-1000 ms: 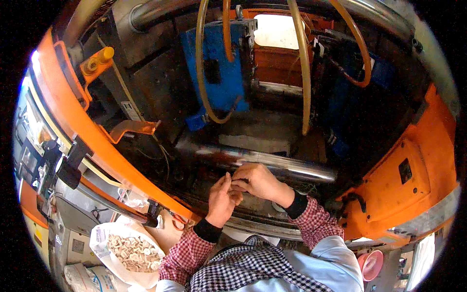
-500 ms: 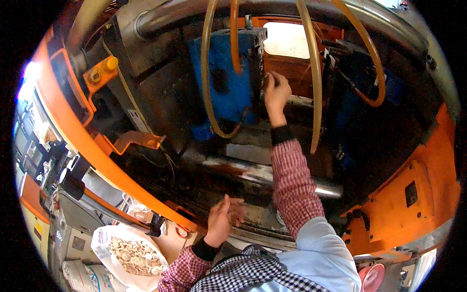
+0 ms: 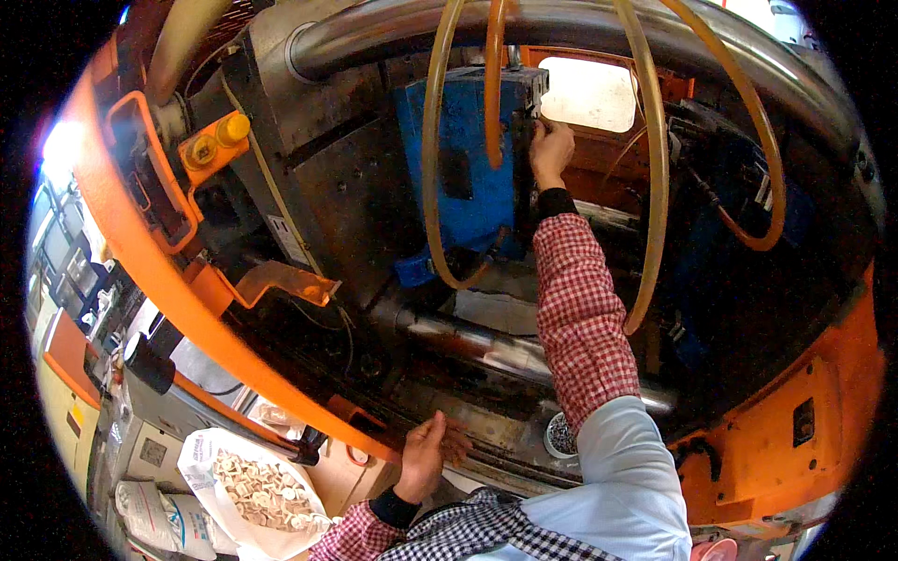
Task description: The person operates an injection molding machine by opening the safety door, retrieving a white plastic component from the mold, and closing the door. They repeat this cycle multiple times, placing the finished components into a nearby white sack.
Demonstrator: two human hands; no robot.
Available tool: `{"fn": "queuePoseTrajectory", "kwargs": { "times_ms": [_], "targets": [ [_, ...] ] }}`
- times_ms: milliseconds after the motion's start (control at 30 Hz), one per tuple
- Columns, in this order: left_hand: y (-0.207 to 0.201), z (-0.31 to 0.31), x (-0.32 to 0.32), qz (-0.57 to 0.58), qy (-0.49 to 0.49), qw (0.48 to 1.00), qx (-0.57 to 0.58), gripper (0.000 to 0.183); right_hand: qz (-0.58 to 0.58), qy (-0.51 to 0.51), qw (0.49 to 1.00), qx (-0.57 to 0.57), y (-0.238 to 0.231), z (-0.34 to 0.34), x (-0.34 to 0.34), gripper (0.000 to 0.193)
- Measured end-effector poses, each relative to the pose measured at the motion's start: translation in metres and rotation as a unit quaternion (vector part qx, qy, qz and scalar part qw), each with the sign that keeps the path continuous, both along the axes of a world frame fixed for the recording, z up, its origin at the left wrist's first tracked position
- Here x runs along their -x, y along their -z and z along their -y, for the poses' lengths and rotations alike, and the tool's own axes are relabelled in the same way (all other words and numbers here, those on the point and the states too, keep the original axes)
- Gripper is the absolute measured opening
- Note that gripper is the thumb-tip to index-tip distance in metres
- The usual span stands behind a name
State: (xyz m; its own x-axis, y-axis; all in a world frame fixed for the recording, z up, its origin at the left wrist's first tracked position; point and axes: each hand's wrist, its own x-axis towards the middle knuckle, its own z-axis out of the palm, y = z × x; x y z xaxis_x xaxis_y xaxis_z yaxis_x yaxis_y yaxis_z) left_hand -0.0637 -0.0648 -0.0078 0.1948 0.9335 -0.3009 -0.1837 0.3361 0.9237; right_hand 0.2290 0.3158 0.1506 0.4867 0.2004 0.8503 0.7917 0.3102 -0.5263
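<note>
My right hand (image 3: 552,150) reaches deep into the machine, its fingers closed at the right-hand face of a blue mould block (image 3: 430,168). Whatever lies between those fingertips is too small or hidden to make out. Low in front, my left hand (image 3: 428,458) hangs over the machine's near edge with fingers apart and nothing in it. Yellowish hoses (image 3: 437,140) loop down before the blue block, and another hose (image 3: 652,187) hangs to the right of my right forearm.
A polished bar (image 3: 486,344) crosses below, another (image 3: 561,47) above. A small bowl of dark bits (image 3: 561,436) stands by my right sleeve. At the lower left are an orange frame edge (image 3: 234,337) and a white sack (image 3: 201,458) of beige pieces (image 3: 267,486).
My right hand has moved up against the mould block's face and its fingers have closed. The view has shifted, bringing the small bowl out beside my sleeve. My left hand stays low and open.
</note>
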Motion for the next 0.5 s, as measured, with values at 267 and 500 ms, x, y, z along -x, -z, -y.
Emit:
{"fn": "queuePoseTrajectory", "kwargs": {
  "times_ms": [267, 500],
  "targets": [
    [0.005, 0.004, -0.004, -0.012, 0.01, 1.0, 0.013, 0.045, 0.028, -0.002, 0.989, 0.145, 0.005, 0.008, 0.009, 0.038],
    [0.007, 0.005, -0.01, 0.0, 0.036, 0.999, 0.01, 0.044, -0.008, -0.047, 0.982, 0.184, 0.036, 0.009, -0.023, 0.043]
  ]
}}
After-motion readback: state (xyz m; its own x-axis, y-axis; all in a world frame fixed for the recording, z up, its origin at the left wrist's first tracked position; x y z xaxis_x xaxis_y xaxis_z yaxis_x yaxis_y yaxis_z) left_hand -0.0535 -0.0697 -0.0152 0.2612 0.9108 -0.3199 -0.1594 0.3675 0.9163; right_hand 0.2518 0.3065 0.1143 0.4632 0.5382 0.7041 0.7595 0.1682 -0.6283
